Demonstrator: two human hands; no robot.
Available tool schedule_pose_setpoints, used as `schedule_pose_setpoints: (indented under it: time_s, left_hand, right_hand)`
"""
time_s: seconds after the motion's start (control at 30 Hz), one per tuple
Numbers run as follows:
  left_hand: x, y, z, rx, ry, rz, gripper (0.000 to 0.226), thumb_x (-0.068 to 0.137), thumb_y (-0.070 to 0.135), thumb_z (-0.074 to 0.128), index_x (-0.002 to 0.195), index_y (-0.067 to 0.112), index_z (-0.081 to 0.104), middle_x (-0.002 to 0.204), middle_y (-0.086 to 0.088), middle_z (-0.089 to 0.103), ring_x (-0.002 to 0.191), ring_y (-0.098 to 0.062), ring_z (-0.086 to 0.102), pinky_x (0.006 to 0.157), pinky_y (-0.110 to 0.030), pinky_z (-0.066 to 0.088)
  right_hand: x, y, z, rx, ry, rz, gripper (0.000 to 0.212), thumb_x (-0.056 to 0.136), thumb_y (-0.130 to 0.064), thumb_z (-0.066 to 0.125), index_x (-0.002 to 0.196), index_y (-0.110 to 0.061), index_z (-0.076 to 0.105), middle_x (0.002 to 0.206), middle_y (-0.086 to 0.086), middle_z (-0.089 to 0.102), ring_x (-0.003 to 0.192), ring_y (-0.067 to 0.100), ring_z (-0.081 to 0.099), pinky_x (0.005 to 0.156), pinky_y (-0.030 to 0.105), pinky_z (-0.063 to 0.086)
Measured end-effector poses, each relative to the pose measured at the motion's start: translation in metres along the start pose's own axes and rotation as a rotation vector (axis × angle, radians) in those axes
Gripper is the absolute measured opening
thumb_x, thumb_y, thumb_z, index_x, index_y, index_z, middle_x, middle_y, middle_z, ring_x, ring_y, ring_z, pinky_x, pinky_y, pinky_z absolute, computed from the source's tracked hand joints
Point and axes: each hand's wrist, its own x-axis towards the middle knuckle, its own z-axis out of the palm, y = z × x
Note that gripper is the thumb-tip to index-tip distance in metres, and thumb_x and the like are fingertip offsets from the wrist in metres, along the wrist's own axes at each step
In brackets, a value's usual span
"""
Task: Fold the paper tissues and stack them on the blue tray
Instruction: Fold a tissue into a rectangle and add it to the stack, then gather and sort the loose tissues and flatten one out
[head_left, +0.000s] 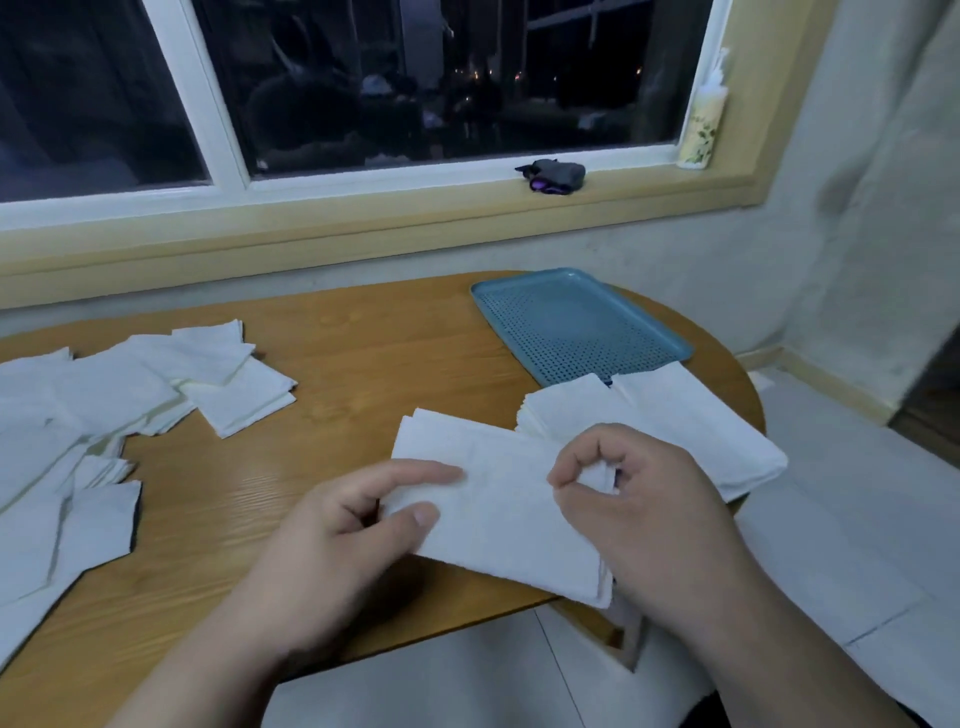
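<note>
Here's the tissue (498, 504), a long white band already doubled over, held flat and low just in front of the blue tray (670, 338), on the person's side of it, over the near edge of the table (363, 353). The left hand (332, 530) grips the end farther from the tray, thumb on top and forefinger laid straight along the paper. The right hand (639, 499) pinches the other end between thumb and forefinger, with a little tuck of paper showing in the pinch.

Looks like the next fold is on. To get it clean, that pinched end wants to travel straight across to meet the held end, edges matched before anything gets pressed. The left thumb makes a good anchor; let it slip and the layers will skew. Thin paper like this will likely crumple under a hard squeeze, so a light pinch and one smooth stroke along the crease should do it.

No tissue lies on the tray yet, so the stacking has it all to do. Right at the tray's near edge sits a stack of tissues (675, 415); I can't tell whether it touches the rim. Well to the tray's left, across the table, a loose spread of tissues (104, 395) waits. Beyond the tray, on the window sill, there's a small dark bundle (553, 174) and a pale bottle (704, 124).
</note>
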Motion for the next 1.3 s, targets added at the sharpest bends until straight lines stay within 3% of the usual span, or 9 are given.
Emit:
schedule_pose_setpoints:
  time_s: [0.1,0.23,0.37,0.57,0.73,0.87,1.0,1.13,1.3]
  left_hand:
    - [0.023,0.017,0.022,0.06,0.073,0.059,0.022,0.078,0.033,0.071,0.098,0.04,0.077,0.087,-0.003,0.071,0.083,-0.017,0.062,0.081,-0.038,0.046]
    - [0.067,0.043,0.051,0.103,0.02,0.08,0.025,0.091,0.013,0.068,0.094,0.036,0.078,0.097,0.003,0.075,0.093,-0.017,0.067,0.085,-0.03,0.05]
    - [0.117,0.058,0.089,0.206,-0.079,0.091,0.018,0.085,0.025,0.07,0.093,0.04,0.077,0.098,-0.003,0.075,0.094,-0.029,0.066,0.089,-0.043,0.053]
    - [0.175,0.054,0.141,0.408,-0.177,0.031,0.016,0.092,0.027,0.069,0.089,0.042,0.075,0.072,0.009,0.064,0.063,-0.006,0.056,0.062,-0.019,0.045]
    - [0.199,0.049,0.166,0.567,-0.203,0.031,0.013,0.094,0.026,0.066,0.095,0.036,0.075,0.054,0.017,0.056,0.045,0.003,0.05,0.046,-0.01,0.034]
    - [0.209,0.045,0.175,0.78,-0.266,0.068,0.014,0.094,0.028,0.066,0.1,0.038,0.073,0.081,0.018,0.066,0.082,-0.001,0.063,0.064,-0.015,0.041]
    - [0.21,0.035,0.173,0.885,-0.242,0.151,0.013,0.091,0.035,0.068,0.101,0.042,0.073,0.108,0.009,0.055,0.112,-0.015,0.052,0.1,-0.033,0.043]
    - [0.192,0.041,0.152,0.825,-0.16,0.238,0.01,0.092,0.041,0.064,0.099,0.044,0.07,0.106,0.01,0.05,0.113,-0.018,0.045,0.101,-0.039,0.039]
    - [0.14,0.032,0.107,0.726,-0.047,0.247,0.015,0.09,0.038,0.063,0.104,0.039,0.072,0.105,0.019,0.052,0.107,-0.007,0.042,0.088,-0.028,0.036]
  right_hand:
    - [-0.001,0.005,-0.021,0.017,0.034,-0.019,0.024,0.082,-0.008,0.07,0.071,-0.029,0.068,0.08,-0.028,0.061,0.069,-0.007,0.054,0.06,0.006,0.038]
    - [0.004,0.018,-0.051,0.015,0.13,-0.007,0.026,0.083,-0.006,0.068,0.073,-0.031,0.069,0.096,-0.023,0.061,0.084,-0.008,0.056,0.062,0.002,0.04]
    - [0.015,0.04,-0.077,-0.029,0.23,0.061,0.03,0.085,-0.006,0.065,0.077,-0.035,0.07,0.101,-0.021,0.059,0.08,-0.009,0.055,0.057,0.004,0.039]
    - [0.032,0.069,-0.101,-0.106,0.288,0.153,0.027,0.088,-0.007,0.06,0.084,-0.034,0.065,0.105,-0.021,0.054,0.083,-0.025,0.048,0.054,-0.001,0.038]
    - [0.049,0.089,-0.106,-0.155,0.286,0.218,0.028,0.088,-0.01,0.059,0.087,-0.038,0.062,0.106,-0.018,0.051,0.071,0.002,0.057,0.052,0.009,0.036]
    - [0.054,0.097,-0.105,-0.266,0.248,0.238,0.026,0.089,-0.011,0.057,0.102,-0.031,0.066,0.111,-0.018,0.047,0.073,0.004,0.058,0.061,0.015,0.043]
    - [0.055,0.098,-0.106,-0.448,0.258,0.247,0.025,0.087,-0.022,0.061,0.108,-0.032,0.07,0.119,-0.013,0.049,0.104,0.011,0.051,0.1,0.036,0.044]
    - [0.051,0.088,-0.101,-0.452,0.346,0.122,0.022,0.086,-0.025,0.062,0.105,-0.034,0.068,0.112,-0.016,0.043,0.099,0.001,0.027,0.106,0.034,0.035]
    - [0.049,0.061,-0.067,-0.461,0.261,-0.052,0.024,0.089,-0.032,0.06,0.112,-0.035,0.067,0.116,-0.016,0.05,0.112,0.006,0.037,0.107,0.034,0.034]
